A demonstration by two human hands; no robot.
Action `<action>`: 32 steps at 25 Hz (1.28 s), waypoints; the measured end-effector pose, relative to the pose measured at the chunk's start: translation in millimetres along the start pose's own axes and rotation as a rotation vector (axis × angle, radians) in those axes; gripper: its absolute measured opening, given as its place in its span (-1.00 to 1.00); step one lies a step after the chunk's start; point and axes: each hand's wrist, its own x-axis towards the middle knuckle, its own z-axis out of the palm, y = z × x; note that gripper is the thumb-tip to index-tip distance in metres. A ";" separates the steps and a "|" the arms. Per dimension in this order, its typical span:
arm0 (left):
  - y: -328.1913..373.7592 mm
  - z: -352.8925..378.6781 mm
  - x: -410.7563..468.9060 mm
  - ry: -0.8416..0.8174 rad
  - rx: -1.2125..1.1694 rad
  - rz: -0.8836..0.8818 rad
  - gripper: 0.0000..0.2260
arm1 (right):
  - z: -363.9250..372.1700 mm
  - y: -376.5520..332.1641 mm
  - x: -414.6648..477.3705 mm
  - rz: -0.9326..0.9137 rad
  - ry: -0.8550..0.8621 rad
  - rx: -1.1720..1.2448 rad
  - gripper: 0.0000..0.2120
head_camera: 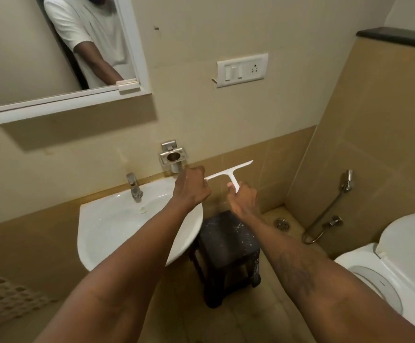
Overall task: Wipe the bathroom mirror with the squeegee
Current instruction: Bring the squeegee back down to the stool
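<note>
A white T-shaped squeegee [228,172] is held low in front of the tiled wall, to the right of the sink. My right hand [244,202] grips its handle from below. My left hand [192,186] is closed at the left end of the blade, fingers curled on it. The bathroom mirror [28,58] in a white frame hangs on the wall at the upper left, well above and left of both hands. It reflects a person in a white shirt.
A white sink [127,229] with a chrome tap [134,187] sits below my left arm. A metal holder [172,157] is on the wall behind my hands. A dark stool [228,248] stands under them. A switch plate [242,70], hose sprayer [347,180] and toilet [399,263] are right.
</note>
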 end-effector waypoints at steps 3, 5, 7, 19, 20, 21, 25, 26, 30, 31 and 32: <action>0.0 38.5 17.7 -0.060 -0.024 -0.004 -0.78 | 14.9 22.9 19.2 0.044 0.006 0.013 -0.57; 0.1 65.0 30.2 -0.116 -0.064 -0.029 -0.80 | 28.8 39.5 29.5 0.051 0.012 -0.014 -0.56; 1.5 91.6 39.4 -0.170 -0.102 -0.050 -0.76 | 44.8 58.1 36.7 0.066 0.017 -0.030 -0.56; -48.8 305.6 62.5 -0.379 -0.224 -0.284 -0.63 | 180.5 210.8 102.0 0.203 -0.114 -0.063 -0.58; -56.3 325.0 62.4 -0.373 -0.220 -0.289 -0.54 | 198.9 224.2 108.5 0.187 -0.126 -0.059 -0.57; -63.2 343.4 62.5 -0.355 -0.220 -0.298 -0.46 | 216.3 236.2 115.1 0.184 -0.142 -0.046 -0.57; -87.6 394.4 60.3 -0.311 -0.287 -0.373 -0.41 | 274.0 276.6 133.8 0.187 -0.202 0.021 -0.55; -92.7 402.5 60.9 -0.317 -0.294 -0.386 -0.49 | 284.3 285.4 137.9 0.181 -0.206 0.032 -0.56; -114.3 435.3 65.6 -0.329 -0.199 -0.400 -0.68 | 317.5 311.8 146.0 0.125 -0.224 -0.004 -0.62; -119.0 443.0 66.6 -0.318 -0.165 -0.401 -0.71 | 325.4 317.0 145.5 0.119 -0.224 -0.016 -0.63; -121.1 446.7 66.2 -0.318 -0.139 -0.402 -0.74 | 331.3 319.6 144.0 0.113 -0.210 -0.022 -0.64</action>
